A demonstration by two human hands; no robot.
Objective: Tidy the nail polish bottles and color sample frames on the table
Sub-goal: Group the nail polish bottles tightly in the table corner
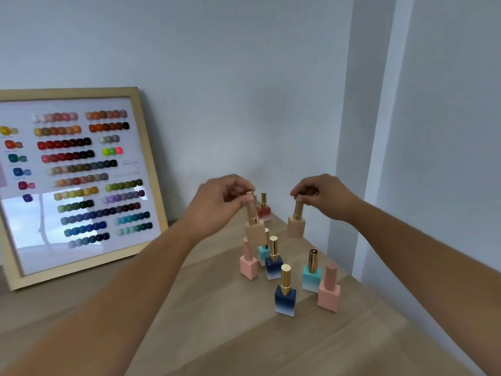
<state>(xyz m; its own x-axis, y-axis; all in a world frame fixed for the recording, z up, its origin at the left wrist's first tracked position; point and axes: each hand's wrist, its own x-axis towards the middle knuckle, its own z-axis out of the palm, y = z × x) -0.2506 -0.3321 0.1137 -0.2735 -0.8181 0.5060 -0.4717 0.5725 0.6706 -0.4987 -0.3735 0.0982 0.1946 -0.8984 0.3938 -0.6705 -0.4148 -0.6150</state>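
Two beige bottles [254,232] [296,226] hang by their gold caps, pinched by left hand [217,204] and right hand [325,196].

Pale blue-grey walls [217,63] met in a corner, with a lighter pillar [379,131] at right; the wooden table [217,335] stood against them in soft, even light

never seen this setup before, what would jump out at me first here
First, the two hands raised mid-frame: the left hand pinches the gold cap of a beige bottle lifted off the table, and the right hand has its grip on the cap of a second beige bottle near the back corner. Below them stands a cluster of pink, teal and navy bottles on the wooden table. At left, a big wood-framed colour chart leans against the wall.
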